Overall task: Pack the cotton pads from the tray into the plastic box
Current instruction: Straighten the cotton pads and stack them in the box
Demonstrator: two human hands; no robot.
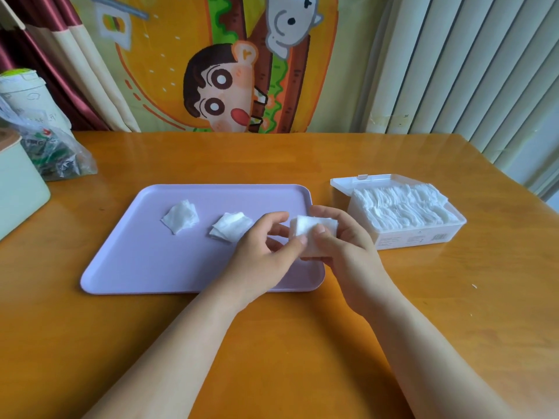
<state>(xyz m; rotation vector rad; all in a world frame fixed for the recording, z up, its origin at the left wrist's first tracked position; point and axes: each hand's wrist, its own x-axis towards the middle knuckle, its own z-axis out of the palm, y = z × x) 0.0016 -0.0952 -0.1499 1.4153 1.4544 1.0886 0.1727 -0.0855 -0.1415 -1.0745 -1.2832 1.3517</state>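
A lilac tray lies on the wooden table, with two small stacks of white cotton pads on it: one stack at the left, another stack near the middle. Above the tray's right edge both hands hold a third stack of pads. My right hand grips it from the right with the thumb on top. My left hand pinches its left side. The clear plastic box stands to the right with its lid open, filled with rows of pads.
At the table's left edge stand a pale green container, a clear plastic bag with packets and a white tub. A cartoon hanging and curtains sit behind the table. Bare wood stretches in front of the tray and the box.
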